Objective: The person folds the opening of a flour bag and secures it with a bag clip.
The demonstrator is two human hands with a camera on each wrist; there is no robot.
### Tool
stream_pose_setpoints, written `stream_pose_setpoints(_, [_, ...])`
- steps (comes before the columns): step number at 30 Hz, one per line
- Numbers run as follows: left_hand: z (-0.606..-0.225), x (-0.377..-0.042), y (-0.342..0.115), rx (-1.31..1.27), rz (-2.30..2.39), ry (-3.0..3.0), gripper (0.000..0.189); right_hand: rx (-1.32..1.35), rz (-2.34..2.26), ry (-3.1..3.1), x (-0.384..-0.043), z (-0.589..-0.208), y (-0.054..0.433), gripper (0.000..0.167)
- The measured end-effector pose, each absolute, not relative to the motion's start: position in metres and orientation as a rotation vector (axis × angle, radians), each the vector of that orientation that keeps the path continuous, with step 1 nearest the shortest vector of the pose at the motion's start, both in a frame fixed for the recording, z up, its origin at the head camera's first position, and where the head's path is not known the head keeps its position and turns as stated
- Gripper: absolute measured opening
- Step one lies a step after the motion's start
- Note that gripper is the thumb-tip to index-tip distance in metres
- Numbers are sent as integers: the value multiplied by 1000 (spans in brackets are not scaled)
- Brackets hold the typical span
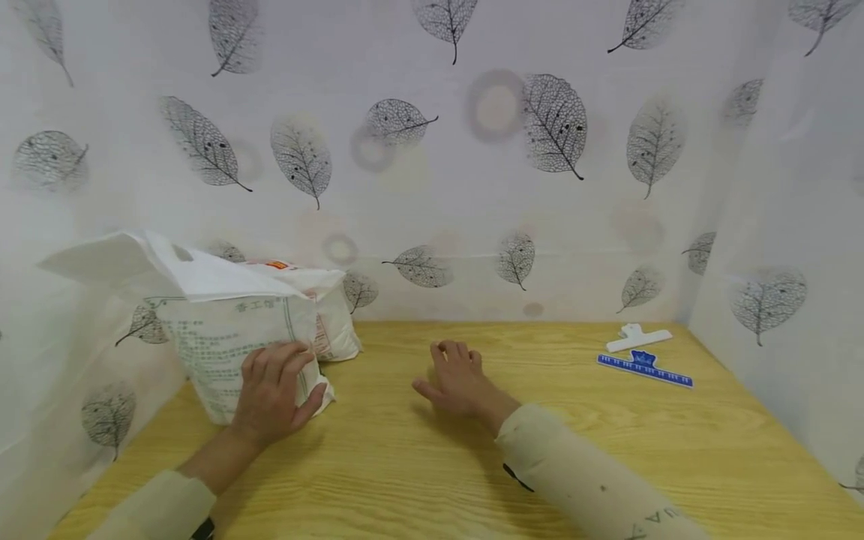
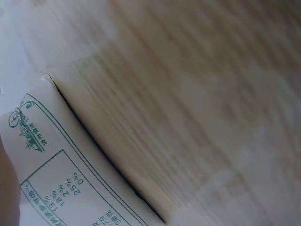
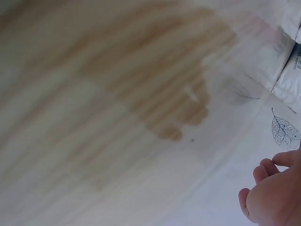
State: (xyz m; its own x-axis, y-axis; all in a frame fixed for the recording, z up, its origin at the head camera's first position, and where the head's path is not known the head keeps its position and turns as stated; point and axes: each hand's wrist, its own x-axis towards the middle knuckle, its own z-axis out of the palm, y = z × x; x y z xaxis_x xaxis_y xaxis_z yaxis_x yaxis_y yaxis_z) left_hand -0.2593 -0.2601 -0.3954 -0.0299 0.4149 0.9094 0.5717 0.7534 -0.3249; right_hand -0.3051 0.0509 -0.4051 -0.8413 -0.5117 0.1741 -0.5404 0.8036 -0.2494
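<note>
My left hand is at the front of a white bag with green print, its fingers loosely bent and overlapping the bag's lower right side in the head view. The bag stands upright, its top flap leaning to the left and a slot cut in it. Green lettering and a table of percentages show on the bag in the left wrist view. Over the middle of the table my right hand is held palm down, fingers relaxed and holding nothing. The right wrist view catches part of this hand at its lower right.
Behind the front bag stands a second white bag with red print. A white clip and a blue sealing clip lie at the back right of the wooden table. Leaf-patterned sheeting walls the back and both sides.
</note>
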Motion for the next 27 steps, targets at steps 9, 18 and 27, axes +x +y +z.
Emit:
stream_pose_setpoints(9, [-396, -256, -265, -805, -136, -1659, 47, 880, 450, -2895, -300, -403, 38, 76])
stream_pose_setpoints(18, [-396, -255, -271, -761, -133, -1666, 48, 904, 416, -2880, -301, -407, 30, 75])
stream_pose_setpoints(27, [-395, -255, -273, -746, -91, -1675, 45, 876, 435, -2912, -294, -403, 22, 75])
